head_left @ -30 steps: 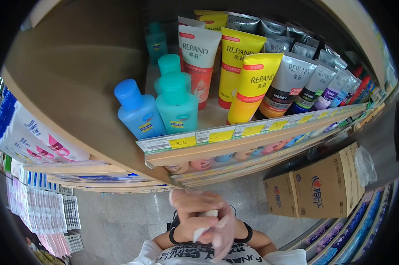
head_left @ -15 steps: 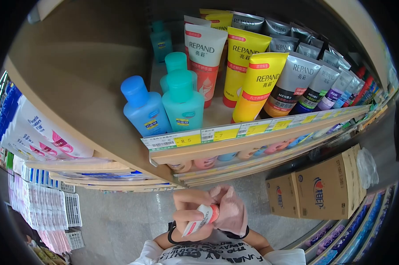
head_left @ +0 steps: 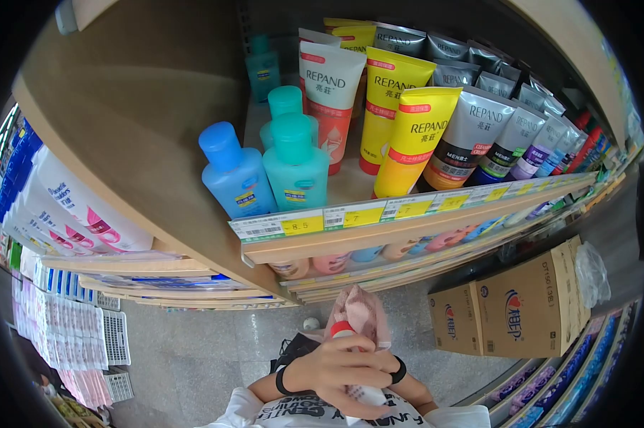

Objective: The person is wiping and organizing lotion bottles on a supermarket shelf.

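My left hand (head_left: 333,367) is closed around a white tube with a red cap (head_left: 342,329), held in front of my chest with the cap pointing up. Just beside it, my right hand (head_left: 387,361) is partly covered by my left hand and by a pink cloth (head_left: 358,314), which it holds against the tube. On the shelf above stand a white and coral tube (head_left: 329,100), yellow tubes (head_left: 418,139), grey tubes (head_left: 472,135), a blue bottle (head_left: 236,175) and green bottles (head_left: 293,167).
The shelf edge (head_left: 407,228) carries price tags above my hands. Brown cartons (head_left: 518,307) stand on the floor to the right, with a clear plastic bag (head_left: 594,271) beside them. White bottles (head_left: 79,207) line a shelf at left, above white baskets (head_left: 116,339).
The tube has turned and moved lower, its red cap now pointing up. My left hand has wrapped across it, with its back showing. The pink cloth has shifted slightly up and left.
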The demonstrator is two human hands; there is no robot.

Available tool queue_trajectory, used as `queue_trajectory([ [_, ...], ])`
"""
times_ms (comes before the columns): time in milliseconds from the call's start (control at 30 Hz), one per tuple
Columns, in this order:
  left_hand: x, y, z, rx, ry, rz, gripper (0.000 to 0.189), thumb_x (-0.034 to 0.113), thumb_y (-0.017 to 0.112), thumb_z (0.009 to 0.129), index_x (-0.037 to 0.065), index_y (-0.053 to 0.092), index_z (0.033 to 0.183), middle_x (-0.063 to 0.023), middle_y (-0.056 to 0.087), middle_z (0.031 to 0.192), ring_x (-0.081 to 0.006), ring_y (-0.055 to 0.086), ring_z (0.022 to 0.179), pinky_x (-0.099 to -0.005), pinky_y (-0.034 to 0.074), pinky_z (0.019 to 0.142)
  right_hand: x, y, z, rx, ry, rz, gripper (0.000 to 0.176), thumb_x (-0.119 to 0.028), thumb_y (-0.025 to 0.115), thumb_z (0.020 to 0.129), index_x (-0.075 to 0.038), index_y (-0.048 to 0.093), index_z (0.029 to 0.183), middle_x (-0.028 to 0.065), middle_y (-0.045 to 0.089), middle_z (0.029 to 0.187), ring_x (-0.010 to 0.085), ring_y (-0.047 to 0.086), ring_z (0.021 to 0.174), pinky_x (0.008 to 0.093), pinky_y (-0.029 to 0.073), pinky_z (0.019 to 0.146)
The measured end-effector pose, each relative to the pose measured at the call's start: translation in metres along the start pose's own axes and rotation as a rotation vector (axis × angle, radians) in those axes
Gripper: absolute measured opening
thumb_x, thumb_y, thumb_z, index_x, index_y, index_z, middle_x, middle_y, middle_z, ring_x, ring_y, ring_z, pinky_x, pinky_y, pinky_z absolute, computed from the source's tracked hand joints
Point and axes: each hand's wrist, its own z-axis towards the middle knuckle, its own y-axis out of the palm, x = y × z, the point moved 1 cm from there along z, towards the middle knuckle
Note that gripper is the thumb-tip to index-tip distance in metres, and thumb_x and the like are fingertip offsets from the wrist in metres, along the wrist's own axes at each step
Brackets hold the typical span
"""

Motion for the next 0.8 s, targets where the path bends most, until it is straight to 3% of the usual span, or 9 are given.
queue_trajectory([
  [100, -0.006, 0.002, -0.006, 0.032, 0.000, -0.101, 0.023, 0.013, 0.069, 0.063, 0.021, 0.064, 0.083, -0.0036, 0.058, 0.087, -0.0176, 0.055, 0.066, -0.0260, 0.042, 0.059, -0.042, 0.028, -0.030, 0.161, -0.263, -0.508, 0.031, -0.015, 0.048, 0.087, -0.002, 0.046, 0.115, 0.0064, 0.051, 0.105, 0.0158, 0.048, 0.104, 0.0278, 0.042, 0.086],
  [167, -0.009, 0.005, -0.007, -0.098, 0.027, 0.123, 0.022, 0.016, 0.072, 0.063, 0.023, 0.065, 0.083, -0.0024, 0.059, 0.079, -0.0159, 0.053, 0.059, -0.0293, 0.041, 0.057, -0.012, 0.012, -0.021, 0.096, -0.316, -0.138, 0.027, -0.012, 0.049, 0.086, -0.002, 0.044, 0.111, 0.0065, 0.050, 0.103, 0.0159, 0.050, 0.097, 0.0284, 0.044, 0.082],
  [200, -0.008, 0.009, -0.007, -0.088, 0.023, 0.140, 0.024, 0.016, 0.071, 0.063, 0.024, 0.065, 0.085, -0.0013, 0.058, 0.079, -0.0153, 0.052, 0.058, -0.0289, 0.042, 0.056, -0.015, -0.002, -0.021, -0.128, -0.321, -0.399, 0.025, -0.012, 0.047, 0.087, -0.003, 0.042, 0.110, 0.0067, 0.049, 0.105, 0.0144, 0.050, 0.091, 0.0270, 0.045, 0.078],
  [367, -0.001, 0.004, 0.001, -0.069, 0.018, -0.024, 0.026, 0.008, 0.065, 0.067, 0.022, 0.064, 0.088, -0.0035, 0.057, 0.086, -0.0207, 0.057, 0.072, -0.0280, 0.043, 0.060, -0.061, 0.044, -0.030, 0.080, -0.169, -0.191, 0.017, -0.018, 0.049, 0.088, -0.004, 0.044, 0.097, 0.0035, 0.052, 0.087, 0.0116, 0.050, 0.077, 0.0236, 0.045, 0.066],
  [467, -0.004, -0.004, 0.003, -0.027, 0.014, -0.124, 0.024, 0.008, 0.067, 0.067, 0.021, 0.064, 0.086, -0.0041, 0.057, 0.085, -0.0213, 0.056, 0.070, -0.0294, 0.043, 0.060, -0.051, 0.039, -0.021, 0.109, -0.058, 0.344, 0.013, -0.015, 0.050, 0.084, -0.004, 0.045, 0.088, 0.0036, 0.050, 0.072, 0.0150, 0.050, 0.066, 0.0250, 0.043, 0.060],
  [533, -0.007, -0.005, -0.007, 0.005, 0.034, -0.206, 0.024, 0.014, 0.072, 0.065, 0.022, 0.064, 0.086, -0.0083, 0.060, 0.082, -0.0198, 0.055, 0.062, -0.0323, 0.043, 0.058, -0.024, 0.009, 0.002, 0.177, -0.797, -0.859, 0.018, -0.014, 0.055, 0.076, -0.003, 0.046, 0.086, 0.0074, 0.048, 0.069, 0.0221, 0.049, 0.062, 0.0273, 0.043, 0.060],
  [633, -0.009, -0.021, -0.008, 0.082, -0.250, -0.312, 0.026, 0.006, 0.069, 0.068, 0.019, 0.058, 0.088, -0.0108, 0.056, 0.082, -0.0226, 0.057, 0.063, -0.0345, 0.044, 0.058, -0.027, -0.008, 0.002, 0.531, -0.955, -1.387, 0.023, -0.012, 0.058, 0.068, -0.002, 0.046, 0.085, 0.0118, 0.048, 0.069, 0.0276, 0.050, 0.064, 0.0287, 0.043, 0.060],
  [767, -0.008, -0.014, -0.016, 0.592, -0.391, -0.294, 0.024, 0.000, 0.067, 0.072, 0.008, 0.059, 0.092, -0.0099, 0.051, 0.095, -0.0241, 0.052, 0.067, -0.0371, 0.043, 0.060, -0.035, -0.011, -0.009, 0.475, -0.694, -0.774, 0.030, -0.015, 0.055, 0.075, -0.001, 0.047, 0.101, 0.0075, 0.051, 0.085, 0.0223, 0.051, 0.078, 0.0280, 0.042, 0.073],
  [800, -0.009, -0.015, -0.017, 0.528, -0.434, -0.237, 0.025, 0.014, 0.071, 0.074, 0.013, 0.059, 0.096, -0.0059, 0.046, 0.096, -0.0242, 0.050, 0.074, -0.0373, 0.041, 0.067, -0.039, -0.006, -0.013, 0.440, -0.661, -0.627, 0.030, -0.015, 0.055, 0.076, -0.001, 0.047, 0.100, 0.0073, 0.051, 0.084, 0.0219, 0.051, 0.078, 0.0279, 0.042, 0.073],
])
